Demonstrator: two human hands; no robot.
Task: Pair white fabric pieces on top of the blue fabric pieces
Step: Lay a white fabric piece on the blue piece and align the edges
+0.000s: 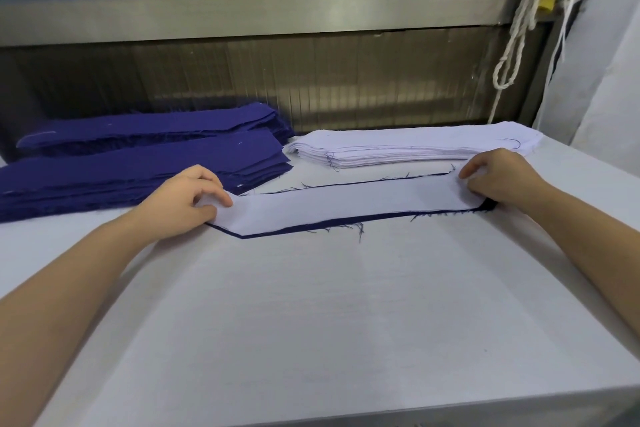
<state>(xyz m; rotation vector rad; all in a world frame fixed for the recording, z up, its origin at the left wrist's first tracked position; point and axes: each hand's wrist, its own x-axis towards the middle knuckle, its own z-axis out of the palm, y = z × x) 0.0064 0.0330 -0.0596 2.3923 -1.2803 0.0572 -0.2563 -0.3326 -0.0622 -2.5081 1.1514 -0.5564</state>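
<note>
Head: left hand [183, 199], right hand [498, 180] pinch white piece [346, 203].

I count two blue stacks [149, 128] [138, 173] at ten o'clock, one white stack [408, 146] at one, one white strip [346, 204], one blue strip [332, 224].

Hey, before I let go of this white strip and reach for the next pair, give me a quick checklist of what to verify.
1. The white piece lies on the blue piece: ok.
2. The white piece is flat, no fold showing: ok.
3. Edges matched: a thin blue rim shows along the near and far edges; cannot tell if that is intended.
4. The left hand pinches the left end: ok.
5. The right hand holds the right end; the corners under it are hidden: cannot tell.
6. The white stack and the blue stacks have pieces left: ok.
</note>
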